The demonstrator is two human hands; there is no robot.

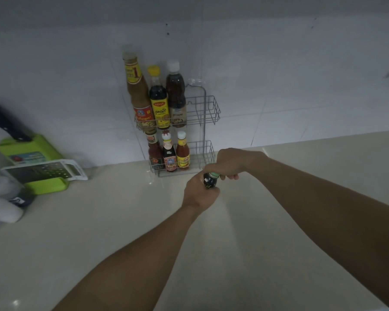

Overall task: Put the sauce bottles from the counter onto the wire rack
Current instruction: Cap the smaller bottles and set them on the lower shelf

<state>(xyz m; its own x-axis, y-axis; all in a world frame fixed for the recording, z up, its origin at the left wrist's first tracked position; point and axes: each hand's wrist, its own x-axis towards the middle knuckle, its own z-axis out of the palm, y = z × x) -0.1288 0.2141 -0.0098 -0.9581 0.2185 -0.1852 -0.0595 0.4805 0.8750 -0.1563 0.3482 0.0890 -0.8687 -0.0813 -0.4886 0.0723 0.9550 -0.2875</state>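
Bottles fill most of the wire rack point(206, 113) that hangs on the white tiled wall point(279, 75) above the back of the counter point(121, 221). On the upper shelf stand three tall ones side by side: a brown sauce bottle point(138, 90) with a yellow and red label on the left, a dark bottle with a yellow cap point(158, 99) in the middle, and a white-capped bottle point(176, 95) on the right. The right part of this shelf has no bottle. On the lower shelf three small bottles stand in a row: a red sauce bottle point(155, 153), a dark bottle with a red label point(169, 154) and a chili sauce bottle with a yellow label point(182, 152); the right end of this shelf is free too. Far to the left on the counter lies a green cutting board point(47, 153) with a white grater point(45, 170) resting on it and a dark-handled knife point(8, 123) leaning over its back edge; beside them are white containers point(0, 203). Both arms reach forward over the counter and meet just in front of the lower shelf. The left hand point(199, 195) is closed around the body of a small dark bottle point(209, 181), which is tilted and held just above the counter. The right hand point(228, 163) comes from the right, palm down, and its fingers grasp the green cap point(214, 175) of the same bottle.
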